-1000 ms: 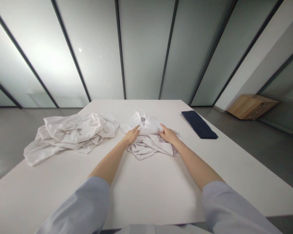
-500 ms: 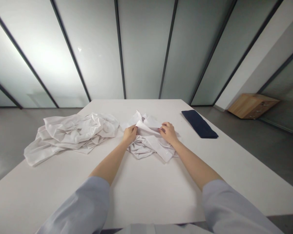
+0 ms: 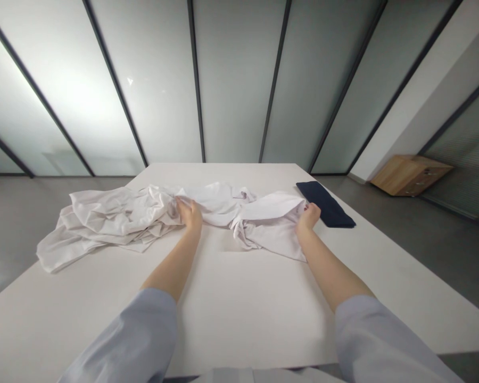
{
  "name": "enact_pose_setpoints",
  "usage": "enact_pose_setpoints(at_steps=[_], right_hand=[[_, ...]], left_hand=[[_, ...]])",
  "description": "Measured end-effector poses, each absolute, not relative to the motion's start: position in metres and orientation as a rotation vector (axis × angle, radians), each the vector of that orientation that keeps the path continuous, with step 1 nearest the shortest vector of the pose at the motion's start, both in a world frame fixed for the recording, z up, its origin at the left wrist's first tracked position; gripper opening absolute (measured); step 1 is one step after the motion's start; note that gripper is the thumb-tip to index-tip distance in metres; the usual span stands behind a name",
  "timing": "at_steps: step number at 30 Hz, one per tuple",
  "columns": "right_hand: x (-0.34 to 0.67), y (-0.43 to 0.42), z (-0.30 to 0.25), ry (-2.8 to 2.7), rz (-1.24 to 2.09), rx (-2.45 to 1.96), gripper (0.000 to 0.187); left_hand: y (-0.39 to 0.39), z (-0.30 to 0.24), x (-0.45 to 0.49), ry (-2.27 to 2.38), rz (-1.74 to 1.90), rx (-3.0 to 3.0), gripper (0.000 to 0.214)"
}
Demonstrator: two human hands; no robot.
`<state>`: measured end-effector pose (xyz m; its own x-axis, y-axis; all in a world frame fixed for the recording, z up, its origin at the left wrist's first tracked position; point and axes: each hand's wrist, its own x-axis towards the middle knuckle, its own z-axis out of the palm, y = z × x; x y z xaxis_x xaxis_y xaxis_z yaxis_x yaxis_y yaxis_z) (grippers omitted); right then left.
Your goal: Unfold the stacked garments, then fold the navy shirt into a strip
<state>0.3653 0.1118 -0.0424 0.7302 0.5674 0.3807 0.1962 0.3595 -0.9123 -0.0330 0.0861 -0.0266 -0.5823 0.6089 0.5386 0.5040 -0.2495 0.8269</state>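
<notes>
A white shirt lies stretched sideways across the middle of the table, bunched and twisted near its centre. My left hand grips its left end, right beside a crumpled pile of white cloth; some of those fingers are hidden by fabric. At the opposite end, my right hand is closed on the shirt's edge, and the cloth forms a raised fold there. Just beyond the right hand lies a folded navy cloth, flat on the table.
The white table reaches from my body to near a frosted glass wall with dark frames. The white pile extends to the table's left edge. A wooden cabinet stands on the floor at the far right.
My hands have moved apart, the left one leftward to the pile and the right one rightward towards the navy cloth. The bunched shirt between them has been pulled out wide.
</notes>
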Motion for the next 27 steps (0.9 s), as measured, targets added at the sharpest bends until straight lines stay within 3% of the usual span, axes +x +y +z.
enact_pose_setpoints(at_steps=[4, 8, 12, 17, 22, 27], right_hand=[[0.343, 0.099, -0.033, -1.127, -0.09, -1.284, 0.041], [0.303, 0.082, -0.027, -1.957, -0.087, -1.321, 0.049], [0.285, 0.075, -0.027, -2.352, 0.001, -1.52, 0.032], [0.305, 0.089, -0.029, -2.038, 0.066, -1.639, 0.026], [0.341, 0.109, -0.038, -1.095, 0.303, -1.407, 0.033], [0.346, 0.108, -0.038, -0.954, 0.125, -1.326, 0.043]], left_hand=[[0.067, -0.018, -0.002, 1.814, 1.583, 2.111, 0.044], [0.056, -0.021, 0.019, 1.56, 0.861, 2.494, 0.042], [0.054, -0.023, 0.024, 1.547, 0.544, 2.463, 0.045], [0.054, -0.017, 0.018, 1.887, 0.481, 2.254, 0.049], [0.053, -0.013, 0.009, 2.189, 0.527, 2.075, 0.049], [0.045, -0.001, 0.017, 2.022, 0.841, 2.34, 0.032]])
